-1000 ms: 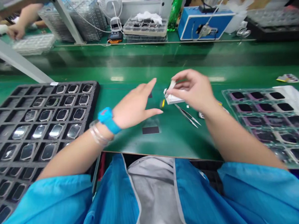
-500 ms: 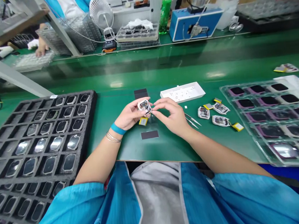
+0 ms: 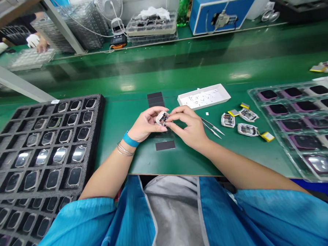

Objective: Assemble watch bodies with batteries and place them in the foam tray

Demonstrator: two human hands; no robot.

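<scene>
My left hand (image 3: 149,122) is closed around a small white watch case (image 3: 162,118), tilted so that the dark electronics inside it show. Thumb and forefinger of my right hand (image 3: 188,126) are pinched together at the case's right edge; any tiny part between them is too small to make out. The battery of this case is out of sight. A pair of tweezers (image 3: 212,127) lies just right of my right hand. Below the hands is a dark rectangular strip (image 3: 165,145), and more dark strips (image 3: 155,100) lie behind them.
A white box (image 3: 225,96) with tiny parts stands behind my right hand. Several open watch cases (image 3: 248,130) with yellow batteries lie to the right, before a clear tray (image 3: 283,151) of watch faces. A black foam tray (image 3: 97,141) fills the left. Across the bench, a co-worker's hand (image 3: 42,45) shows.
The watch case has turned and tilted in my left hand. Its yellow battery, which hung below it, is out of sight. My right fingertips stay at its edge. The whole view has shifted slightly.
</scene>
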